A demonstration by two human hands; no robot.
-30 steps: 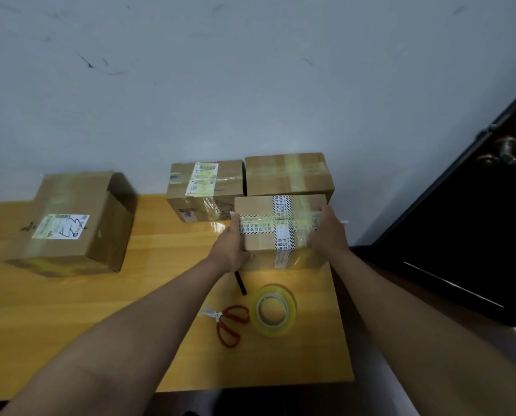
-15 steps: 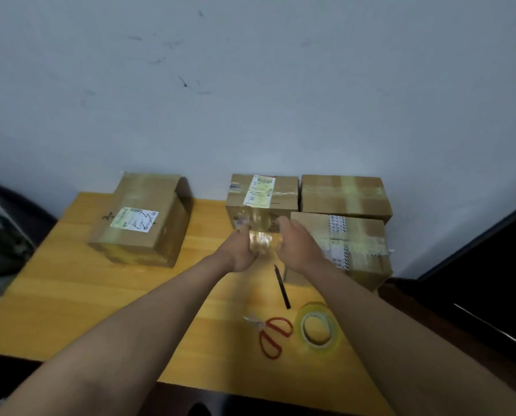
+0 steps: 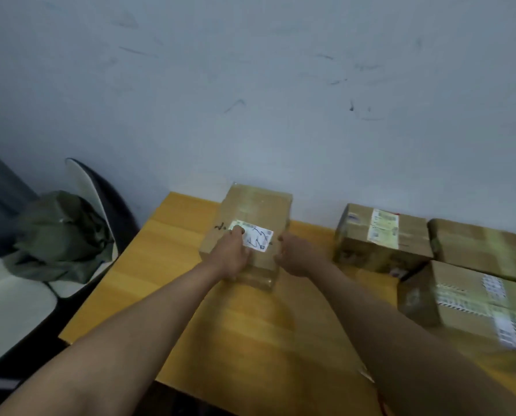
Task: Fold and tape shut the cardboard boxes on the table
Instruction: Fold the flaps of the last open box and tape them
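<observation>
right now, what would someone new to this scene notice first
Two bare forearms reach to the middle of the wooden table, where the left hand and right hand hold the near end of a cardboard box bearing a scribbled white label. Three more taped boxes cluster at the right. A green garment lies on a chair at the left.
</observation>
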